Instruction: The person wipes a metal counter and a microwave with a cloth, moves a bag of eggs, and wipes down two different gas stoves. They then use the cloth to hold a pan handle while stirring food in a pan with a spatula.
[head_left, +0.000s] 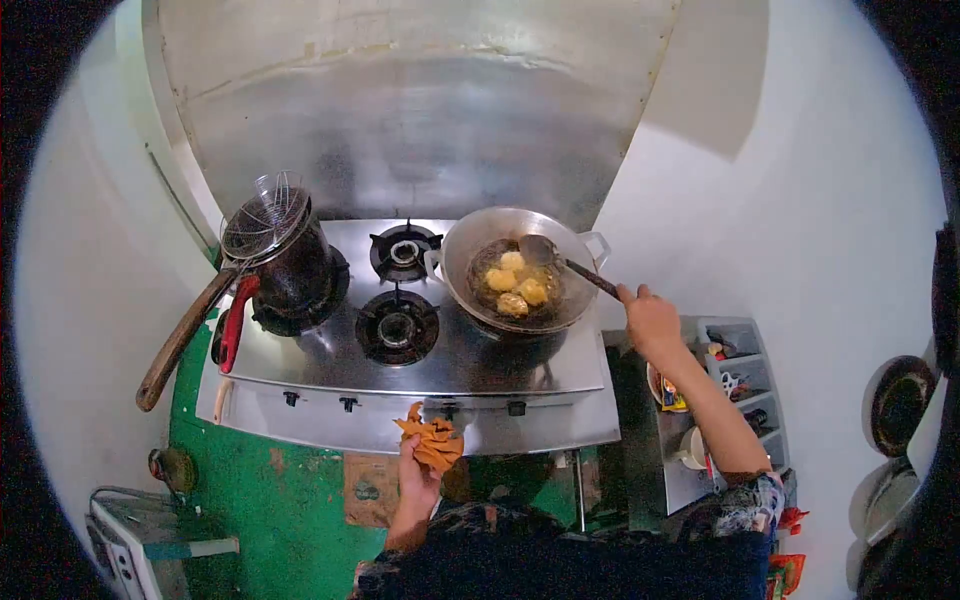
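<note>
My right hand (652, 318) is closed around the dark handle of a ladle (592, 277). The ladle's bowl lies in a wide metal wok (570, 300), which has two side handles and stands on the right of the stove. Several golden fritters (532, 291) sit in dark bubbling oil in the wok, close to the ladle's bowl. In front of the stove, my left hand (417, 478) grips a crumpled orange cloth (432, 441). The cloth is near the front panel and covers part of a knob.
Left on the stove (330, 365) stands a blackened pot (290, 280) topped by wire strainers (265, 225); a wooden handle and a red handle stick out frontward. Two burners (397, 328) lie between pot and wok. A grey divided organizer (735, 335) is at right.
</note>
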